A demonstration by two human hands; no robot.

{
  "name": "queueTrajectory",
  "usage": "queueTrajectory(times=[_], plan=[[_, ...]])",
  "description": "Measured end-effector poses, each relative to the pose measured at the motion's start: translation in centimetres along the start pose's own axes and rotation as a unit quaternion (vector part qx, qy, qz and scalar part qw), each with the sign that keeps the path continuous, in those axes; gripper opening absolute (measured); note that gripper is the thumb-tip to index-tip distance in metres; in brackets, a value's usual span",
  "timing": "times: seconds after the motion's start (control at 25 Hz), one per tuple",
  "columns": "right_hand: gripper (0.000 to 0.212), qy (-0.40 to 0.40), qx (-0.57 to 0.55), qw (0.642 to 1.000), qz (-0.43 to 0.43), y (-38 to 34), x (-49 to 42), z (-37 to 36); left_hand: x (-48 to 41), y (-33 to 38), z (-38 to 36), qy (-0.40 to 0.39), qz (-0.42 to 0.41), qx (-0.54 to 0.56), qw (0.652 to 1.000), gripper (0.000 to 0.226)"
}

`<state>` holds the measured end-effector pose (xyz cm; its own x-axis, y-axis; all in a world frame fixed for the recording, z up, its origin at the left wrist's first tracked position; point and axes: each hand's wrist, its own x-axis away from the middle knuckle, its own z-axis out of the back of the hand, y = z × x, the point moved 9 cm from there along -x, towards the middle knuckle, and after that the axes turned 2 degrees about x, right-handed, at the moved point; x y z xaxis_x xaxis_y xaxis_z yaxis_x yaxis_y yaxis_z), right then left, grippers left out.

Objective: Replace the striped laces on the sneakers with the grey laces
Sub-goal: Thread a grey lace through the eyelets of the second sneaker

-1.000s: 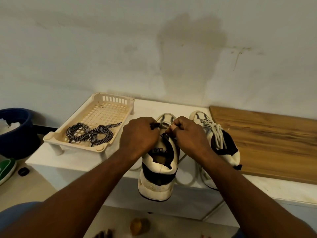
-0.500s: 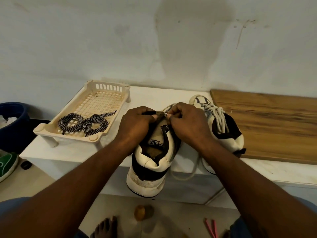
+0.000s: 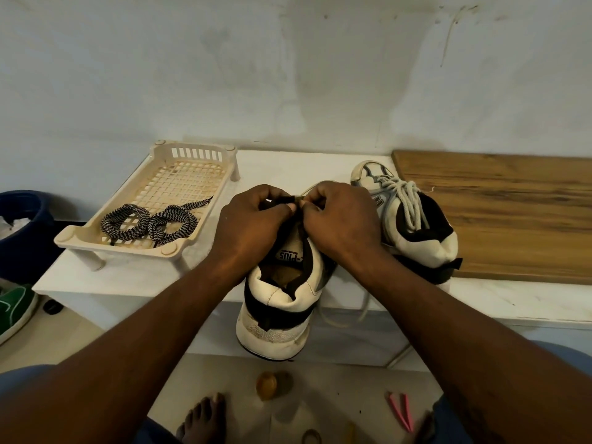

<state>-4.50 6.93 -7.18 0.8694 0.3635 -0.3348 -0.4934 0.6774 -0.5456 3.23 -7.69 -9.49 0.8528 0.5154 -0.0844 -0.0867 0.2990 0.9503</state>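
My left hand (image 3: 253,219) curls tight on the near sneaker (image 3: 282,302), pinching its dark top edge. My right hand (image 3: 339,219) pinches the grey lace (image 3: 365,302) there, fingertips meeting. The striped laces (image 3: 150,222) lie in the basket (image 3: 73,239) left of that sneaker.

The near sneaker (image 3: 282,302) is white with a black band round the heel; it lies heel toward the camera, overhanging the table (image 3: 128,277) edge; the left hand (image 3: 253,225) pinches its dark upper edge, the right hand (image 3: 339,219) pinches its loose grey lace (image 3: 366,302), which trails in loops down the table front; the second sneaker (image 3: 426,245) stands just beside it on the right, toe to the wall, its thick grey lace (image 3: 407,200) threaded and bunched; the striped laces (image 3: 150,222), black-and-white zigzag, lie coiled in the cream basket (image 3: 160,248) at left.
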Motion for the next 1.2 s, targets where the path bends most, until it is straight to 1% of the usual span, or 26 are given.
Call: queueTrajectory(times=[0.04,0.08,0.16,0.2,0.28,0.36,0.4,0.52,0.6,0.68,0.72,0.76,0.8,0.84,0.88,0.92,0.96,1.0,1.04,1.08,1.12,1.16,1.2], plan=[[0.011,-0.002,0.001,1.0,0.007,-0.1,0.0,0.0,0.3,0.1,0.0,-0.001,0.0,0.008,1.0,0.014],[0.011,-0.007,-0.002,1.0,0.01,0.0,-0.1,-0.1,0.5,0.2,-0.1,-0.006,0.01,0.026,1.0,0.023],[0.011,-0.021,-0.013,1.0,0.007,0.2,-0.4,-0.3,0.5,0.1,-0.1,-0.018,0.041,0.038,0.998,0.038],[0.011,-0.027,-0.017,0.999,0.007,0.3,-0.4,-0.4,0.2,0.2,-0.1,-0.026,0.057,0.029,0.998,0.038],[0.011,-0.028,-0.018,0.999,0.013,0.4,-0.4,-0.5,-0.3,0.2,-0.2,-0.05,0.093,0.018,0.994,0.026],[0.011,-0.024,-0.021,0.999,0.018,0.3,-0.3,-0.6,-0.4,0.0,-0.5,-0.073,0.135,0.044,0.987,0.015],[0.011,-0.023,-0.029,0.999,0.016,0.4,-0.2,-0.5,-0.5,-0.3,-0.6,-0.078,0.151,0.06,0.984,0.013],[0.013,-0.021,-0.045,0.999,0.016,0.7,-0.2,-0.1,-0.8,-1.1,-1.0,-0.068,0.171,0.084,0.979,0.012],[0.018,-0.025,-0.048,0.998,0.025,0.6,0.0,0.0,-1.0,-1.5,-1.4,-0.064,0.166,0.1,0.979,0.01],[0.024,-0.033,-0.025,0.998,0.039,0.3,0.1,-0.1,-1.4,-1.3,-2.1,-0.066,0.138,0.119,0.981,0.009],[0.026,-0.039,-0.009,0.998,0.04,0.3,0.1,-0.2,-1.6,-1.0,-1.9,-0.053,0.107,0.092,0.989,0.011],[0.027,-0.045,0.005,0.998,0.037,0.4,0.0,-0.4,-2.0,-0.3,-1.3,-0.027,0.054,0.023,0.998,0.012],[0.028,-0.05,0.015,0.998,0.035,0.4,0.0,-0.5,-2.1,0.9,-0.6,0.009,-0.016,-0.075,0.997,0.012],[0.029,-0.051,0.023,0.998,0.035,0.4,0.0,-0.7,-1.9,2.4,0.0,0.045,-0.092,-0.174,0.979,0.011],[0.029,-0.049,0.028,0.998,0.035,0.3,0.0,-0.7,-1.6,3.8,0.6,0.077,-0.157,-0.242,0.954,0.009],[0.028,-0.047,0.034,0.998,0.036,0.2,0.0,-0.8,-1.3,4.7,1.3,0.104,-0.19,-0.269,0.938,0.007],[0.027,-0.045,0.042,0.997,0.035,0.1,0.0,-0.8,-1.2,5.0,2.0,0.122,-0.196,-0.266,0.936,0.006],[0.027,-0.043,0.051,0.997,0.035,0.0,0.0,-0.7,-1.2,5.1,2.8,0.129,-0.182,-0.214,0.951,0.006],[0.026,-0.041,0.058,0.997,0.036,0.0,0.1,-0.7,-1.4,4.6,3.5,0.122,-0.14,-0.11,0.977,0.009],[0.026,-0.039,0.063,0.997,0.036,-0.1,0.1,-0.6,-1.6,4.0,3.6,0.094,-0.08,0.036,0.992,0.013],[0.027,-0.037,0.066,0.997,0.036,-0.1,0.1,-0.6,-1.6,3.5,3.4,0.062,-0.023,0.178,0.982,0.017],[0.027,-0.037,0.069,0.996,0.034,0.0,0.2,-0.6,-1.4,3.7,3.3,0.031,0.008,0.292,0.956,0.022],[0.027,-0.036,0.074,0.996,0.034,0.0,0.2,-0.6,-1.3,4.3,3.6,0.007,0.012,0.383,0.924,0.026]])
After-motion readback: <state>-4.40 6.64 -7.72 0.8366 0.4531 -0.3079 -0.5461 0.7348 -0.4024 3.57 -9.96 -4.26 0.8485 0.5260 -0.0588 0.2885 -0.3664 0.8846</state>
